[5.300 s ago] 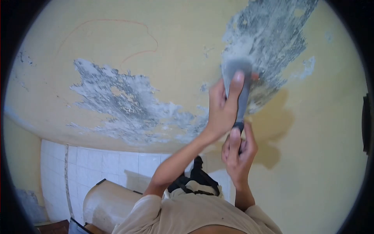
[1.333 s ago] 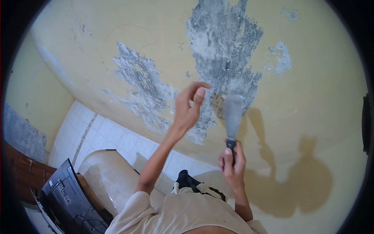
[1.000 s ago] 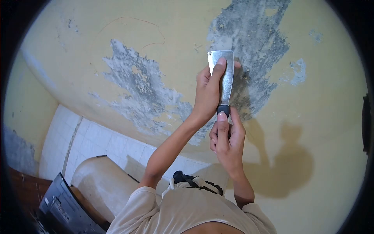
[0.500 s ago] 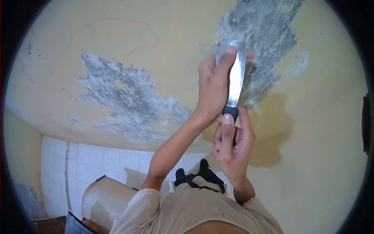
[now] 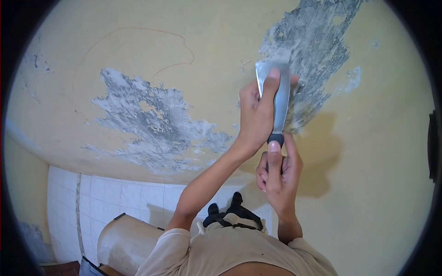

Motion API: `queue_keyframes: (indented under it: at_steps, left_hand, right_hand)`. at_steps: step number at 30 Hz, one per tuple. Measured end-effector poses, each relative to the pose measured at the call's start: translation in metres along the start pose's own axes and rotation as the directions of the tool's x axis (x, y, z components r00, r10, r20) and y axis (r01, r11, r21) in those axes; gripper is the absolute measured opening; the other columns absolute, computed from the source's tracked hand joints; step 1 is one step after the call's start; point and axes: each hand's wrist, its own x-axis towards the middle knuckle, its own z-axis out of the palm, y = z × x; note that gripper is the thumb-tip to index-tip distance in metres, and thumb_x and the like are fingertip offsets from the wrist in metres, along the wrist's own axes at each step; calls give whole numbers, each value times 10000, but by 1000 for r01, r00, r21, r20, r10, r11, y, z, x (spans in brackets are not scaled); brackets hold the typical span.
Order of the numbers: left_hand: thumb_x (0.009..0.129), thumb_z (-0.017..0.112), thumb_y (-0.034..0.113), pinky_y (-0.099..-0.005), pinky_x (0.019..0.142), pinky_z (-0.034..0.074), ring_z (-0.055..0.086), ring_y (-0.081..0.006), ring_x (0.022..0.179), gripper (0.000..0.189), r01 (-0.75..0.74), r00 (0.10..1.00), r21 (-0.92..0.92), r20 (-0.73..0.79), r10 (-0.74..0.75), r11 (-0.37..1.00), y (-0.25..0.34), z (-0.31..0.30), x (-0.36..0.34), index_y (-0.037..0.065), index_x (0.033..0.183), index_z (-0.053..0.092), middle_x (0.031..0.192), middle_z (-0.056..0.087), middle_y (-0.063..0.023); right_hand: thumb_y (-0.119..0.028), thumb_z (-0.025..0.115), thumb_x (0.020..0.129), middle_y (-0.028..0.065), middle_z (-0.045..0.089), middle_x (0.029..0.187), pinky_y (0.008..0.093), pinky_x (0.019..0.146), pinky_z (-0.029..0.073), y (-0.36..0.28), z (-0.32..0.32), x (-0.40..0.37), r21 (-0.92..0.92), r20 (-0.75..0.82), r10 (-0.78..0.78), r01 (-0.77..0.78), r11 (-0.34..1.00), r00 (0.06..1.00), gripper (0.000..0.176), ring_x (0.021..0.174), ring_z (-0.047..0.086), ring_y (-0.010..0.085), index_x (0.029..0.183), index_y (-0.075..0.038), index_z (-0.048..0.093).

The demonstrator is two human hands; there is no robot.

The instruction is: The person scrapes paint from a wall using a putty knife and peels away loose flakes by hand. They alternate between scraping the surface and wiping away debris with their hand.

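A putty knife (image 5: 282, 108) with a wide metal blade and a dark handle points up along the yellow wall. My left hand (image 5: 255, 115) grips its blade, thumb pressed flat on the near face and fingers behind it. Below, my right hand (image 5: 282, 177) is closed around the handle, its thumb lying near the blade's base. The blade's broad edge overlaps the lower left border of a rough grey patch (image 5: 317, 50) where the paint is gone. My left fingers are mostly hidden behind the metal.
Another peeled grey patch (image 5: 161, 115) spreads to the left, under a thin reddish curved line (image 5: 152, 30) on the wall. White floor tiles (image 5: 124, 193) lie below. A beige rounded object (image 5: 126, 241) stands at lower left. At the right edge is a dark object (image 5: 433, 147).
Both hands and the putty knife have shifted slightly down and to the right, beyond a small shift of the whole view. The bright glare on the blade has faded.
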Motion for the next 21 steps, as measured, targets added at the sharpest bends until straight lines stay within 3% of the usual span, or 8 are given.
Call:
queue_keyframes:
  at_steps: [11,13,17,18,19,21]
  left_hand:
    - [991,464,404,-208,389,285,403,-29,415,450,-12,999,-62,33,14,998,1,8,-1,20,997,699,544,485,55]
    - [997,454,424,-223,479,311,417,-30,524,494,-1,1000,-22,-19,0,1000,-7,11,-7,3,934,705,605,520,44]
    - [995,451,445,-219,479,305,411,-29,527,513,-140,990,71,33,138,988,18,15,19,2,941,705,600,477,66]
    - [995,451,444,-224,470,297,399,-27,515,512,-120,991,-7,62,120,993,26,17,23,1,942,702,586,464,70]
    - [995,451,444,-224,470,297,399,-27,515,512,-115,991,-7,64,115,993,20,19,17,1,942,702,586,464,70]
    - [998,453,434,-233,450,281,380,-24,492,500,-41,999,-29,-29,41,999,6,21,2,1,954,698,572,461,70]
  right_hand:
    - [-247,445,1024,-30,403,529,212,410,292,2,-12,9,-52,32,-53,54,997,998,313,432,381,30,1208,5,449]
    - [-245,448,1023,-31,403,535,210,413,295,7,-15,6,-58,35,-61,63,996,997,307,438,382,29,1204,3,453]
    - [-248,452,1022,-34,410,553,200,422,299,-6,-4,25,-10,8,-133,133,991,991,294,448,378,22,1189,-6,463]
    - [-250,452,1022,-34,416,561,197,423,301,-11,-2,29,-15,21,-185,185,983,983,297,449,377,20,1193,-8,465]
    - [-250,452,1022,-34,416,561,197,423,301,-11,-5,23,-14,16,-182,182,983,983,297,449,377,20,1193,-8,465]
    - [-254,448,1023,-32,420,573,203,421,307,-10,-15,7,-34,2,-26,26,999,1000,292,458,379,24,1183,-10,458]
